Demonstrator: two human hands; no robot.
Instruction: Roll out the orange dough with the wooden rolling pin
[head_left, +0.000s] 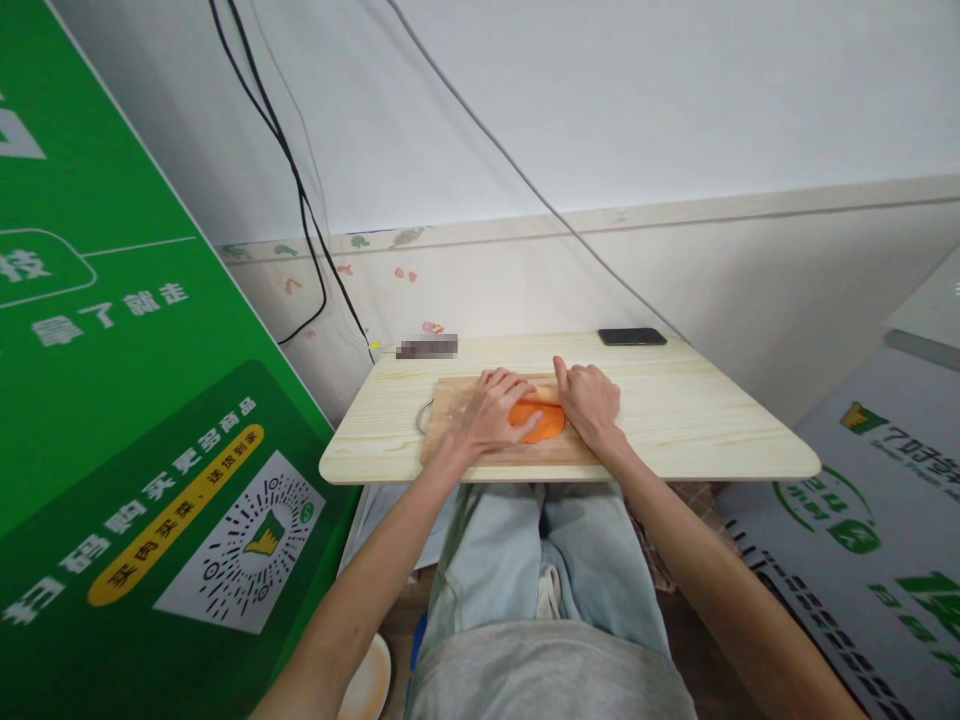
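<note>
A flattened piece of orange dough [541, 424] lies on a wooden cutting board [517, 457]. Across the far part of the dough runs a light wooden rolling pin [546, 395], showing only between my hands. My left hand [496, 412] lies over the pin's left part, fingers curled over it and thumb stretched out across the dough. The pin's right end is in my right hand [590, 402], whose fingers are folded and thumb points up and away. Both hands hide the pin's ends. At the board's left edge is a metal loop handle [424, 416].
The board rests on a pale wood-grain table [697, 430]. A black phone [632, 337] and a dark pixelated object [427, 347] lie along its back edge by the wall. Cables [296, 175] hang there. A green panel [112, 400] stands left, a printed white panel [862, 520] right.
</note>
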